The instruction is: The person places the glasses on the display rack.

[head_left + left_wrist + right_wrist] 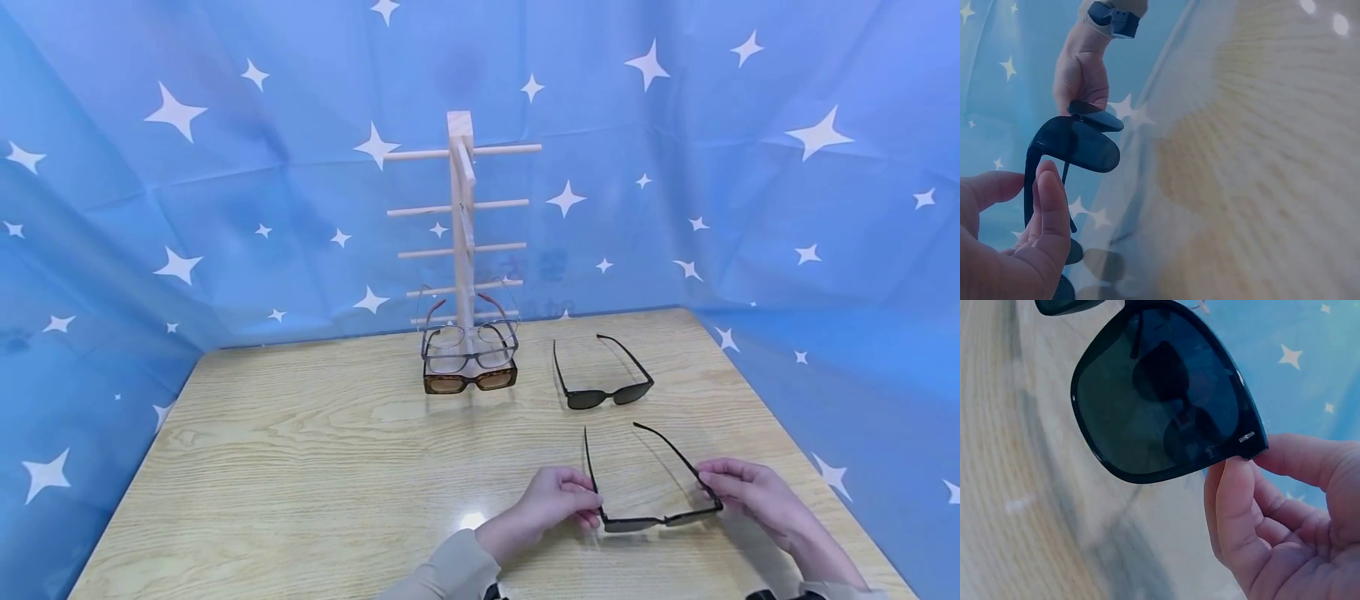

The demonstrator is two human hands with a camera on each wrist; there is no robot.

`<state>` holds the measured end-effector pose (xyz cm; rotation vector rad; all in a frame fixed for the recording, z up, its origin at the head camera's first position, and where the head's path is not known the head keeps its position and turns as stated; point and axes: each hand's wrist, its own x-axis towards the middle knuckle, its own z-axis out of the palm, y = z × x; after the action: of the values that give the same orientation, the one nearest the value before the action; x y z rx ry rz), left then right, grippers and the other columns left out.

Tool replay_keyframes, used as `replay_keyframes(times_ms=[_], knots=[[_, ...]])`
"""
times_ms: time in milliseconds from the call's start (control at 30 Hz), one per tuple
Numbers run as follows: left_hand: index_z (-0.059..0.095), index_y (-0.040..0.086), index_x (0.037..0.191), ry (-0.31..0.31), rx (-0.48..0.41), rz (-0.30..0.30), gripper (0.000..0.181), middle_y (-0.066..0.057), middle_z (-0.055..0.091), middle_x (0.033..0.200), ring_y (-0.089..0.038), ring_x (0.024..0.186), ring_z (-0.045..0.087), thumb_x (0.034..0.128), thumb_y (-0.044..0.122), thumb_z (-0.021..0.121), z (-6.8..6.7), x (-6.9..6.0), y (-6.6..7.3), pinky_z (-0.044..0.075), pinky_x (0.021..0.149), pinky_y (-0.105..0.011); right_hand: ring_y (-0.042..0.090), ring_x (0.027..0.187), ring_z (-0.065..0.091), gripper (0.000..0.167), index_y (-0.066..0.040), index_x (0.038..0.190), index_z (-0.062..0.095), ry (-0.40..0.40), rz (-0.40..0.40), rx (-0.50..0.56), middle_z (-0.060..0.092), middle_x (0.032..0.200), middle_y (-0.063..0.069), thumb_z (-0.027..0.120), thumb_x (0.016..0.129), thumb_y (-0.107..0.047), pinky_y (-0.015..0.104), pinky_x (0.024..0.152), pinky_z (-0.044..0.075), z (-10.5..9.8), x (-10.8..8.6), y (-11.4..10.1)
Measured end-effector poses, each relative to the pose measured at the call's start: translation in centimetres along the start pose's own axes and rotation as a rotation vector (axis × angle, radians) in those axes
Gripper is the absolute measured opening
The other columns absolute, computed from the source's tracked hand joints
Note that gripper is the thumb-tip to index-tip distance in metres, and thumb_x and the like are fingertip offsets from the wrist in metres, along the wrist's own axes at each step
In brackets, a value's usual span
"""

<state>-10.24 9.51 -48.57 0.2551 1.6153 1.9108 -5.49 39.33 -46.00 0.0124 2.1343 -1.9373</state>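
Black sunglasses with dark lenses are held by both hands near the table's front right, temples spread and pointing away from the person. The left hand pinches the left temple close to its hinge; in the left wrist view its thumb and fingertips lie on either side of that temple. My right hand grips the other side at the hinge corner. Seen from the right wrist, thumb and fingers pinch that corner, beside a large dark lens. A shadow beneath suggests the frame is raised off the table.
A second pair of black sunglasses lies open behind the held pair. A wooden display rack with several crossbars stands at the back middle. Tortoiseshell sunglasses and two thin-framed glasses are on its lower part. Blue starry cloth surrounds the wooden table.
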Motion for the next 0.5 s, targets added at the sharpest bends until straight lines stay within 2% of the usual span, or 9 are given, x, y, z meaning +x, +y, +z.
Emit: replay_keyframes(times_ms=[167, 300, 500], knots=[[0.06, -0.008, 0.094, -0.014, -0.022, 0.022, 0.014, -0.016, 0.068, 0.073, -0.008, 0.054, 0.06, 0.0813, -0.003, 0.065, -0.5, -0.3, 1.1, 0.053, 0.053, -0.019, 0.006, 0.083, 0.063, 0.032, -0.02, 0.1, 0.069, -0.009, -0.036, 0.062, 0.067, 0.091, -0.006, 0.045, 0.096, 0.001, 0.02, 0.072, 0.053, 0.2, -0.1, -0.8], [0.059, -0.011, 0.097, -0.022, -0.046, 0.037, 0.018, -0.013, 0.068, 0.072, -0.008, 0.054, 0.06, 0.0813, -0.004, 0.064, -0.9, -0.5, 2.2, 0.052, 0.053, -0.019, 0.008, 0.085, 0.063, 0.035, -0.018, 0.104, 0.069, -0.05, -0.084, 0.115, 0.067, 0.094, -0.005, 0.042, 0.097, 0.004, 0.022, 0.076, 0.053, 0.4, -0.1, -1.4], [0.06, -0.009, 0.098, -0.022, -0.066, 0.061, 0.017, -0.012, 0.066, 0.07, -0.01, 0.054, 0.06, 0.0822, -0.004, 0.063, -1.4, -1.1, 3.9, 0.053, 0.053, -0.019, 0.009, 0.086, 0.063, 0.037, -0.016, 0.106, 0.067, -0.079, -0.137, 0.143, 0.067, 0.096, -0.003, 0.04, 0.096, 0.007, 0.022, 0.076, 0.053, 1.0, 0.2, -2.6]])
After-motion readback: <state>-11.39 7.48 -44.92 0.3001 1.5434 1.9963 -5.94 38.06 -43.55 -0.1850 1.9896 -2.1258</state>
